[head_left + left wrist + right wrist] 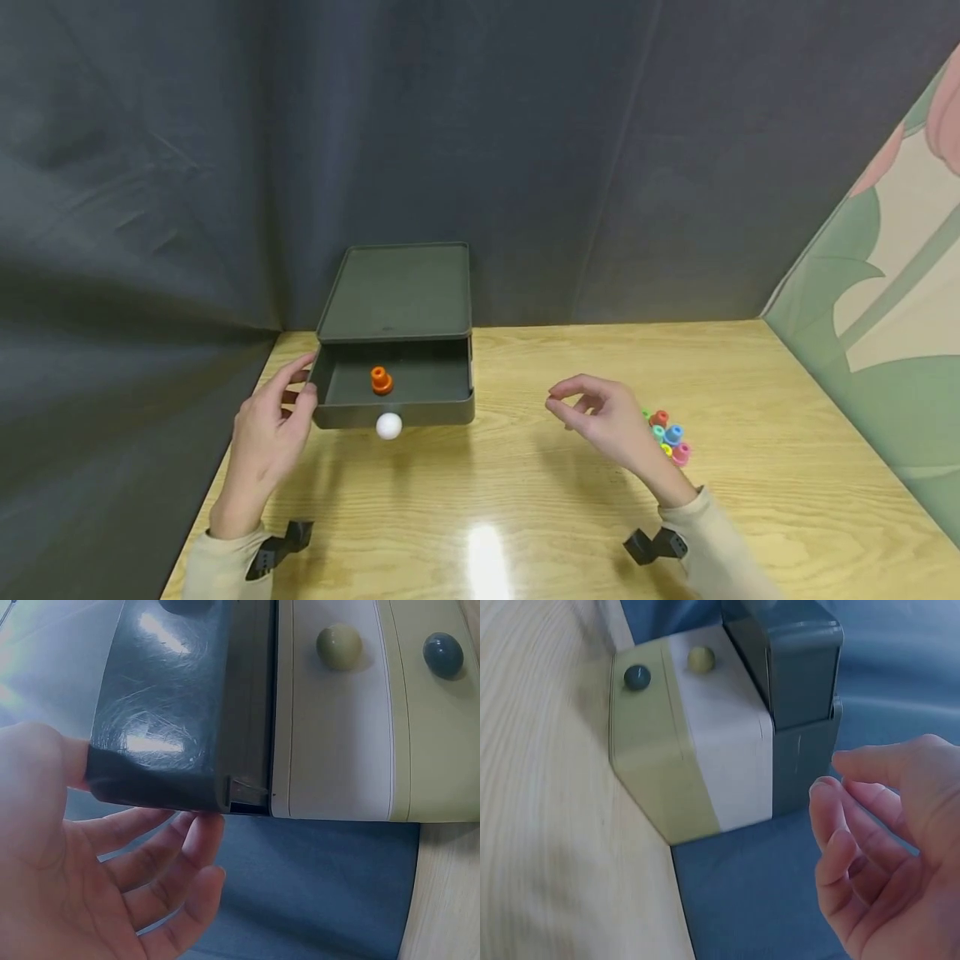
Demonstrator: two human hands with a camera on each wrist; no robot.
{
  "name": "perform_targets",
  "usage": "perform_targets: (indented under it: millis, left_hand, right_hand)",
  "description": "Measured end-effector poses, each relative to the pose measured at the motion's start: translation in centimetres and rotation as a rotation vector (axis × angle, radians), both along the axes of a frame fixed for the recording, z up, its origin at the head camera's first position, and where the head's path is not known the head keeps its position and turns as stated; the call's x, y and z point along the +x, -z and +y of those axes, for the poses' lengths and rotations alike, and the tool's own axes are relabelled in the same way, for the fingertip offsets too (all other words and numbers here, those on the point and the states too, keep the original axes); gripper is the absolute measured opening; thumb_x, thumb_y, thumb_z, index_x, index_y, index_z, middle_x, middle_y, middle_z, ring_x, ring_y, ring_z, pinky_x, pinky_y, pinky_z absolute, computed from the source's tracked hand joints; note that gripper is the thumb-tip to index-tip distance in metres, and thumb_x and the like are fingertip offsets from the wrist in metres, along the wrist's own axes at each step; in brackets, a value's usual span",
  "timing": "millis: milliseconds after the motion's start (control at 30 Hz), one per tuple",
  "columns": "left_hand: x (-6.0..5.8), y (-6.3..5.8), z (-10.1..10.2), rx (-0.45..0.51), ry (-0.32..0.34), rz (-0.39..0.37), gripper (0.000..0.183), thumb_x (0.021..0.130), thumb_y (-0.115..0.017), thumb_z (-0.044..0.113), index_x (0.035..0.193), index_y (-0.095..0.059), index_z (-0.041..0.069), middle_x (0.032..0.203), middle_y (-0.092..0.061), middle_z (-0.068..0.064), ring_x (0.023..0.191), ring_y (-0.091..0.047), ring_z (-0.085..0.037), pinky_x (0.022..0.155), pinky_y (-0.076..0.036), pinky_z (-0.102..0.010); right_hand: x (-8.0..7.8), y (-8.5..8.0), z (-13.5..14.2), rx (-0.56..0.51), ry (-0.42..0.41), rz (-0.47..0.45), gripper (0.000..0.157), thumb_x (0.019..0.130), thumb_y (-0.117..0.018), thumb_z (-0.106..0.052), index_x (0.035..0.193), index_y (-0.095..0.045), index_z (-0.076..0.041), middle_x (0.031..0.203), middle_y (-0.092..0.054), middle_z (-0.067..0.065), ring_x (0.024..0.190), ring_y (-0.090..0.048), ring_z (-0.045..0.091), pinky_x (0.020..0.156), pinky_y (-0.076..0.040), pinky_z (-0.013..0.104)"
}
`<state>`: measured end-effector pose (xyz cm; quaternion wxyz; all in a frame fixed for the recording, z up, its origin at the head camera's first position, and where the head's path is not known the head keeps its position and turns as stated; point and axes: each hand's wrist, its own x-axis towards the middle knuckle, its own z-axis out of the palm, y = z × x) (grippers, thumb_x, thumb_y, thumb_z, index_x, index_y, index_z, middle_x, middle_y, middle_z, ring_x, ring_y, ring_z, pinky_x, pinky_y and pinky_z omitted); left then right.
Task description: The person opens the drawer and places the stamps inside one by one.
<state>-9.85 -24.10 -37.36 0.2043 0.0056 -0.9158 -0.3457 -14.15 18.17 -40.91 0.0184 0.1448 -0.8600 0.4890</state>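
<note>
A small orange stepped peg-like piece (381, 381) stands in the pulled-out dark grey top drawer (435, 412) of a small cabinet, whose front bears a white ball knob (388, 426). My left hand (272, 429) is at the drawer's left front corner. In the left wrist view its thumb (75, 761) reaches over the drawer's upper edge, while the other fingers (202, 840) lie along the outer side. My right hand (603, 417) hovers over the table, right of the cabinet, thumb and fingertips close together with nothing visible between them.
Several similar colourful pieces (673, 433) lie on the wooden table (765, 467), partly behind my right hand. Below the open drawer are a closed white drawer (735, 720) and a yellow-green one (652, 735). Dark cloth (525, 167) hangs behind; a floral panel (885, 333) borders the right.
</note>
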Motion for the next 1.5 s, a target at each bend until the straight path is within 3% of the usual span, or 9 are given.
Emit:
perform_targets:
  millis: [233, 600, 700, 833, 900, 1133, 1267, 1400, 1500]
  left_hand:
    - [-0.1, 0.0, -0.1, 0.002, -0.001, 0.007, 0.043, 0.108, -0.052, 0.020, 0.149, -0.063, 0.016, 0.128, -0.074, -0.016, 0.094, -0.073, -0.025, 0.075, -0.048, -0.010]
    - [-0.1, -0.1, -0.2, 0.000, 0.023, -0.006, 0.045, 0.108, -0.051, 0.020, 0.151, -0.061, 0.016, 0.129, -0.073, -0.017, 0.099, -0.075, -0.031, 0.076, -0.048, -0.011]
    - [-0.3, -0.2, -0.3, -0.006, 0.018, 0.009, 0.044, 0.108, -0.051, 0.020, 0.150, -0.062, 0.017, 0.128, -0.074, -0.016, 0.096, -0.074, -0.025, 0.076, -0.046, -0.007]
    - [-0.3, -0.2, -0.5, -0.007, 0.019, 0.023, 0.044, 0.107, -0.052, 0.019, 0.149, -0.063, 0.017, 0.126, -0.075, -0.015, 0.092, -0.070, -0.007, 0.076, -0.044, -0.004]
    - [-0.2, -0.1, -0.5, -0.008, 0.025, 0.016, 0.044, 0.107, -0.052, 0.020, 0.149, -0.063, 0.017, 0.126, -0.074, -0.016, 0.091, -0.068, -0.003, 0.075, -0.044, -0.005]
    - [0.0, -0.1, -0.5, -0.021, 0.017, 0.005, 0.044, 0.107, -0.051, 0.021, 0.150, -0.062, 0.018, 0.128, -0.074, -0.015, 0.094, -0.071, -0.015, 0.076, -0.043, -0.004]
    - [0.0, -0.1, -0.5, -0.020, 0.015, -0.003, 0.045, 0.107, -0.051, 0.021, 0.150, -0.062, 0.018, 0.128, -0.074, -0.015, 0.095, -0.073, -0.022, 0.076, -0.043, -0.004]
    - [0.0, -0.1, -0.4, -0.015, 0.015, -0.012, 0.044, 0.108, -0.051, 0.021, 0.151, -0.062, 0.017, 0.129, -0.073, -0.016, 0.100, -0.075, -0.033, 0.076, -0.042, -0.004]
    - [0.0, -0.1, -0.4, -0.011, 0.017, -0.010, 0.044, 0.108, -0.050, 0.022, 0.150, -0.062, 0.017, 0.129, -0.073, -0.017, 0.101, -0.075, -0.035, 0.077, -0.041, -0.003]
  right_hand:
    - [0.6, 0.9, 2.8, 0.029, 0.060, -0.006, 0.017, 0.097, -0.080, -0.024, 0.111, -0.080, -0.015, 0.095, -0.078, 0.003, 0.069, -0.069, 0.009, 0.051, -0.048, 0.029]
    - [2.8, 2.5, 8.4, 0.110, 0.170, -0.045, 0.024, 0.100, -0.076, -0.027, 0.118, -0.077, -0.011, 0.116, -0.077, 0.010, 0.078, -0.071, 0.013, 0.056, -0.051, 0.028]
    - [3.0, 3.1, 9.6, 0.123, 0.201, -0.031, 0.023, 0.100, -0.076, -0.026, 0.118, -0.078, -0.011, 0.118, -0.077, 0.013, 0.076, -0.070, 0.010, 0.055, -0.051, 0.028]
    - [3.3, 3.9, 11.1, 0.157, 0.238, -0.031, 0.024, 0.100, -0.076, -0.026, 0.120, -0.078, -0.011, 0.125, -0.076, 0.015, 0.075, -0.068, 0.006, 0.054, -0.050, 0.027]
    - [3.5, 4.2, 11.8, 0.173, 0.252, -0.039, 0.026, 0.100, -0.076, -0.025, 0.122, -0.078, -0.010, 0.121, -0.077, 0.015, 0.074, -0.068, 0.007, 0.053, -0.049, 0.027]
    - [3.8, 4.7, 13.0, 0.208, 0.277, -0.069, 0.030, 0.101, -0.076, -0.026, 0.124, -0.076, -0.007, 0.089, -0.081, 0.009, 0.070, -0.071, 0.010, 0.051, -0.048, 0.027]
    - [4.0, 5.0, 13.6, 0.223, 0.278, -0.070, 0.030, 0.101, -0.075, -0.027, 0.124, -0.076, -0.007, 0.090, -0.082, 0.009, 0.070, -0.071, 0.009, 0.050, -0.047, 0.027]
    - [4.2, 5.4, 14.5, 0.235, 0.287, -0.036, 0.025, 0.101, -0.073, -0.017, 0.123, -0.076, -0.006, 0.094, -0.082, 0.013, 0.069, -0.069, 0.006, 0.045, -0.043, 0.027]
    - [4.3, 5.7, 15.0, 0.239, 0.299, -0.024, 0.024, 0.100, -0.072, -0.012, 0.123, -0.076, -0.005, 0.099, -0.081, 0.017, 0.067, -0.067, 0.006, 0.041, -0.040, 0.026]
